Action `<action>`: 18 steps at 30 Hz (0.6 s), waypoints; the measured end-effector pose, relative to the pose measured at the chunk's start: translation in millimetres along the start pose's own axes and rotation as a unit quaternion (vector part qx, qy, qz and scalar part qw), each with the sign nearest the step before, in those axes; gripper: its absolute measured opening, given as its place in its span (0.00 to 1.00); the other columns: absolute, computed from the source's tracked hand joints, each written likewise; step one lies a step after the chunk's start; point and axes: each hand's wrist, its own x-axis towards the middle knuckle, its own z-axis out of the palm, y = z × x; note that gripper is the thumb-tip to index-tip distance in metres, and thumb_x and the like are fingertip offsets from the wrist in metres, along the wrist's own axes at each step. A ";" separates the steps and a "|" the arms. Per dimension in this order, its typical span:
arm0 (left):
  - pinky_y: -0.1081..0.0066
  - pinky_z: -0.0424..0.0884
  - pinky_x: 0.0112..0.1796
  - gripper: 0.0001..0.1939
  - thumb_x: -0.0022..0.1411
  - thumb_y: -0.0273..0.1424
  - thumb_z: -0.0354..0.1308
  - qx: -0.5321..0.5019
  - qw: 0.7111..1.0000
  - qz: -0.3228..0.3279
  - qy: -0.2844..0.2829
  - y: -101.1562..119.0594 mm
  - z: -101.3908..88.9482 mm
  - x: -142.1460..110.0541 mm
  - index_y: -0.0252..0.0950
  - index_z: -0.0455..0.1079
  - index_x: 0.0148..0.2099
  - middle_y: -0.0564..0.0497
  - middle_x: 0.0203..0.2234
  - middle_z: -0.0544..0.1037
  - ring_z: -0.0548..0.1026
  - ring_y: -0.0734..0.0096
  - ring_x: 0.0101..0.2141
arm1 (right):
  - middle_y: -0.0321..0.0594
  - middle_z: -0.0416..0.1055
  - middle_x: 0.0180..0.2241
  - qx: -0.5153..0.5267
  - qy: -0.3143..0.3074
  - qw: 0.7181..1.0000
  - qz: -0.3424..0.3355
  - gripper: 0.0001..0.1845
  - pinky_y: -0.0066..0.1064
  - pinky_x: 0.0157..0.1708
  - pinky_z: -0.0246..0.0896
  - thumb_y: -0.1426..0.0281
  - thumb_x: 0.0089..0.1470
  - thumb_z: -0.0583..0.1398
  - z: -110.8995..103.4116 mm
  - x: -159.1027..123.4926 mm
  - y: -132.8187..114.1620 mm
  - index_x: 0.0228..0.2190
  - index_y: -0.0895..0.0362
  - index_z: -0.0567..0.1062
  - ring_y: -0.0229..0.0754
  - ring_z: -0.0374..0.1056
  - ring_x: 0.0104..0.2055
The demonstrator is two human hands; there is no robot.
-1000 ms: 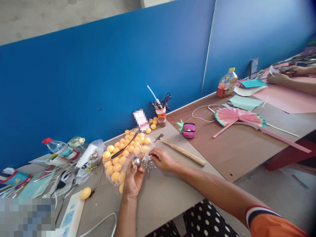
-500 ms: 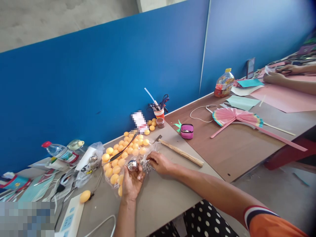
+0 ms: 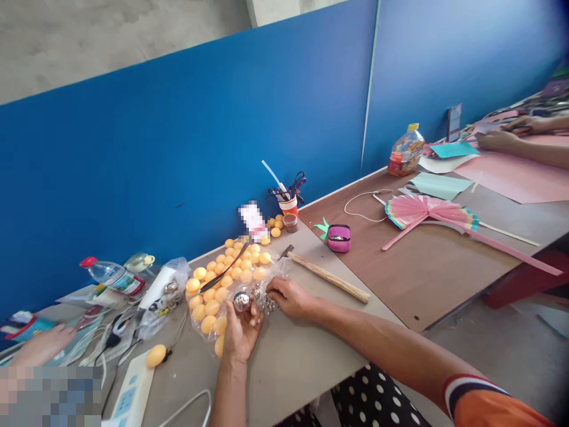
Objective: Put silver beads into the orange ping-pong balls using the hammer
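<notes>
A shiny silver ball (image 3: 242, 301) is held in the fingers of my left hand (image 3: 241, 335), palm turned up. Just to its right, my right hand (image 3: 291, 298) has its fingers bent and drawn together over small silver pieces (image 3: 269, 304) in clear plastic. What those fingertips pinch, if anything, is too small to tell. Behind both hands lies a clear bag of orange balls (image 3: 221, 280), with a black strap (image 3: 224, 268) across it. A hammer with a wooden handle (image 3: 331, 277) rests beyond my right hand.
Nearby stand a purple box (image 3: 339, 238), a cup of tools (image 3: 288, 206) and a round brown jar (image 3: 290, 223). Leftward are a power strip (image 3: 131, 388), a loose orange ball (image 3: 156, 356) and bottles (image 3: 113, 277). A pink paper fan (image 3: 429, 212) lies right; other people's hands (image 3: 500, 140) work beyond.
Another person's hand has come in at the left edge. The view has shifted slightly. My hands keep nearly the same pose, the silver ball still in the left.
</notes>
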 end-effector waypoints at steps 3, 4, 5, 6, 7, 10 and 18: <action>0.76 0.66 0.25 0.20 0.47 0.45 0.68 -0.002 1.000 0.024 0.018 -1.2 -2.3 2.3 0.33 0.72 0.34 0.52 0.24 0.74 0.65 0.80 0.20 | 0.43 0.72 0.32 -0.030 -0.043 0.998 -0.025 0.08 0.28 0.34 0.61 0.78 0.53 0.55 -10.2 1.6 -0.5 0.33 0.60 0.74 0.39 0.66 0.33; 0.75 0.67 0.26 0.18 0.47 0.41 0.69 -0.001 0.999 0.032 0.023 -1.3 -2.9 2.9 0.34 0.72 0.36 0.52 0.27 0.75 0.66 0.80 0.22 | 0.43 0.72 0.32 -0.046 -0.063 0.996 -0.033 0.08 0.28 0.34 0.61 0.78 0.53 0.55 -13.9 2.3 -0.4 0.32 0.60 0.74 0.39 0.66 0.33; 0.75 0.67 0.28 0.17 0.47 0.37 0.70 0.001 0.999 0.039 0.026 -1.2 -3.3 3.2 0.36 0.71 0.37 0.52 0.29 0.75 0.67 0.79 0.23 | 0.43 0.72 0.32 -0.066 -0.087 0.993 -0.038 0.08 0.28 0.34 0.61 0.77 0.53 0.55 -17.3 3.0 -0.3 0.31 0.60 0.74 0.39 0.66 0.33; 0.76 0.67 0.28 0.16 0.48 0.34 0.70 0.004 0.999 0.046 0.026 -1.1 -3.4 3.3 0.37 0.71 0.39 0.53 0.30 0.75 0.68 0.79 0.24 | 0.43 0.72 0.32 -0.088 -0.110 0.989 -0.039 0.08 0.28 0.34 0.60 0.77 0.52 0.55 -20.0 3.5 -0.2 0.30 0.60 0.74 0.39 0.66 0.33; 0.76 0.67 0.29 0.16 0.48 0.31 0.69 0.010 0.998 0.052 0.024 -1.0 -3.4 3.2 0.37 0.70 0.40 0.54 0.29 0.74 0.67 0.80 0.24 | 0.44 0.72 0.32 -0.113 -0.131 0.984 -0.035 0.08 0.28 0.34 0.60 0.77 0.52 0.55 -22.0 3.8 -0.1 0.29 0.61 0.74 0.39 0.66 0.33; 0.77 0.66 0.28 0.16 0.50 0.30 0.68 0.037 0.997 0.071 0.018 -1.2 -1.9 2.2 0.39 0.70 0.41 0.57 0.26 0.71 0.66 0.81 0.24 | 0.44 0.72 0.31 -0.177 -0.178 0.968 -0.025 0.08 0.29 0.34 0.59 0.77 0.51 0.55 -23.5 3.5 -1.5 0.29 0.61 0.75 0.40 0.65 0.33; 0.76 0.67 0.32 0.27 0.46 0.31 0.69 0.183 0.977 0.091 0.066 -6.9 4.4 -0.4 0.43 0.67 0.50 0.58 0.32 0.72 0.68 0.80 0.27 | 0.46 0.70 0.35 -0.262 -0.196 0.944 -0.029 0.05 0.34 0.38 0.58 0.72 0.51 0.59 -12.8 0.8 -8.1 0.31 0.60 0.74 0.45 0.64 0.37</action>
